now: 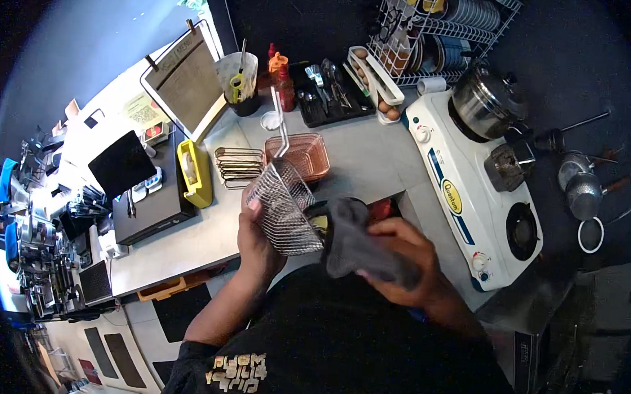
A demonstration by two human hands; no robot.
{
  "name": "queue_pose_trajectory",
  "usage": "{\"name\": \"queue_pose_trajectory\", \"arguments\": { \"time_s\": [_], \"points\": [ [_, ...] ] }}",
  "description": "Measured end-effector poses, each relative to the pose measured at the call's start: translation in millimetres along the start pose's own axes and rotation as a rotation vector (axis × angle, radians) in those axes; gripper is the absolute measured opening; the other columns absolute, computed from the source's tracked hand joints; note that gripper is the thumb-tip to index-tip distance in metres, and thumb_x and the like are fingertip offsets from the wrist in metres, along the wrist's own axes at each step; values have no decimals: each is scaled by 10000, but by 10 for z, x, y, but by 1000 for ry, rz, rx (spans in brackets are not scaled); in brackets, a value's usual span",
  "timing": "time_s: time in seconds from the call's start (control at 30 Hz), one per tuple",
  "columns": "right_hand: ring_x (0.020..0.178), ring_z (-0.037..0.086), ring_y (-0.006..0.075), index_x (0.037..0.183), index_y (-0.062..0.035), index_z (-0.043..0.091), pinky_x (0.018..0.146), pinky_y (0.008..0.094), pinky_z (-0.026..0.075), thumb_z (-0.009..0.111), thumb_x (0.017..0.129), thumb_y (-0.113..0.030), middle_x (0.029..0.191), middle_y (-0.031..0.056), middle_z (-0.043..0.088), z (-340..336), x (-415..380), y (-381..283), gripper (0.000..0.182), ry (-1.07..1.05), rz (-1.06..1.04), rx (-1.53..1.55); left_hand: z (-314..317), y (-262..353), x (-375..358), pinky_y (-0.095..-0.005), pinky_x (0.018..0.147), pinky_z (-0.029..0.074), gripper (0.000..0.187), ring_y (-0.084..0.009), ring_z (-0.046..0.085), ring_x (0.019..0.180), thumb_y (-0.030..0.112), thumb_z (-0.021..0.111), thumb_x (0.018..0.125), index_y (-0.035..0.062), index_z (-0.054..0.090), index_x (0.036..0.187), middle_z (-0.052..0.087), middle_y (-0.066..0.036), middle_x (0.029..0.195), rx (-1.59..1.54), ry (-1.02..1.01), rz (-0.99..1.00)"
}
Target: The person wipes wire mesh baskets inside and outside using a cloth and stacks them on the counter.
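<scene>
My left hand (257, 235) grips a small wire-mesh fry basket (284, 204), tilted, with its metal handle pointing up and away. My right hand (407, 264) holds a dark grey cloth (359, 244) bunched up right beside the basket's open side. Both hands are close to my chest, above the front edge of the grey counter (365, 160). Something yellowish shows between basket and cloth, too hidden to identify.
A pink mesh basket (302, 153) and a wire rack (236, 165) sit just beyond. A white two-burner stove (468, 188) with a steel pot (486, 99) stands right. Sauce bottles (281, 79), a cutlery tray (329, 93), a dish rack (441, 31) and a yellow tape dispenser (194, 171) line the back and left.
</scene>
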State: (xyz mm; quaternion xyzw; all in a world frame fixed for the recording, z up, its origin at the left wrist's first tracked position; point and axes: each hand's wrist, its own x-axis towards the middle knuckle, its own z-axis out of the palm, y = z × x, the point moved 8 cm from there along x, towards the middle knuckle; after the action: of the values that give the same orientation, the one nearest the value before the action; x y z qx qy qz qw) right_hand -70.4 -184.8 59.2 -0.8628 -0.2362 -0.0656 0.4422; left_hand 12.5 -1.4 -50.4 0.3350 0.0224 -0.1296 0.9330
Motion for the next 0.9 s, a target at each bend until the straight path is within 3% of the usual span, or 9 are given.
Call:
{"name": "queue_pose_trajectory", "arguments": {
  "time_s": [0.1, 0.2, 0.23, 0.3, 0.43, 0.5, 0.57, 0.7, 0.9],
  "points": [
    [1023, 626, 278, 1189, 64, 503, 877, 369, 525, 806, 780, -273, 1123, 188, 554, -328, 88, 286, 611, 235, 109, 146, 289, -297, 91, -382, 1010, 432, 728, -247, 517, 1181, 421, 549, 831, 28, 321, 1400, 487, -158, 1305, 229, -133, -1],
    [982, 633, 284, 1198, 48, 496, 835, 378, 529, 820, 764, -357, 1113, 181, 537, -364, 338, 204, 677, 160, -133, 58, 673, -405, 140, -391, 1069, 372, 792, -270, 479, 1254, 455, 555, 811, 23, 296, 1422, 466, -167, 1352, 324, -187, 22],
    [954, 631, 280, 1179, 32, 528, 802, 386, 527, 833, 745, -349, 1083, 172, 548, -224, 361, 283, 653, 104, -140, 326, 538, -443, 210, -404, 1076, 365, 783, -290, 489, 1239, 453, 546, 809, 21, 311, 1417, 470, -174, 1348, 181, -79, 67],
    [1102, 588, 297, 1236, 57, 487, 878, 394, 526, 873, 690, -318, 1200, 206, 534, -131, 333, 377, 767, -28, -249, -17, 371, -385, 384, -423, 1079, 365, 770, -318, 495, 1228, 453, 532, 810, 13, 330, 1409, 477, -184, 1345, -11, -10, 111],
    [1105, 606, 304, 1217, 51, 522, 925, 386, 521, 824, 748, -254, 1158, 199, 584, -254, 234, 998, 636, -200, -9, 61, 374, -113, 350, -439, 991, 463, 644, -330, 556, 1169, 501, 362, 925, 69, 388, 1402, 529, -219, 1309, -19, 32, 260],
    [1091, 621, 305, 1218, 41, 532, 949, 380, 512, 790, 782, -258, 1151, 195, 602, -407, 214, 1237, 588, -118, 93, 240, 239, -204, 328, -450, 1005, 457, 666, -322, 564, 1157, 506, 402, 897, 66, 385, 1395, 549, -197, 1286, 2, 143, 218],
    [1013, 656, 333, 1157, 5, 566, 916, 423, 502, 768, 788, -179, 1098, 188, 648, -612, 289, 1142, 459, 71, -214, 143, 282, -375, 290, -433, 995, 448, 680, -300, 550, 1141, 474, 500, 867, 20, 375, 1357, 517, -177, 1262, 120, 163, 225],
    [1037, 638, 330, 1189, 6, 551, 951, 429, 477, 795, 778, -271, 1103, 197, 639, -330, 517, 884, 552, -201, 69, 326, 654, -663, 362, -413, 1056, 401, 765, -282, 498, 1227, 407, 593, 834, 15, 288, 1415, 463, -182, 1331, 211, 61, 188],
    [1066, 622, 263, 1202, 36, 521, 959, 372, 471, 728, 831, -171, 1106, 187, 633, -415, 336, 961, 473, -328, 128, 414, 829, -586, 368, -411, 1071, 381, 1043, -281, 441, 1278, 524, 729, 687, 33, 240, 1466, 380, -171, 1405, 319, -97, 145]
  ]
}}
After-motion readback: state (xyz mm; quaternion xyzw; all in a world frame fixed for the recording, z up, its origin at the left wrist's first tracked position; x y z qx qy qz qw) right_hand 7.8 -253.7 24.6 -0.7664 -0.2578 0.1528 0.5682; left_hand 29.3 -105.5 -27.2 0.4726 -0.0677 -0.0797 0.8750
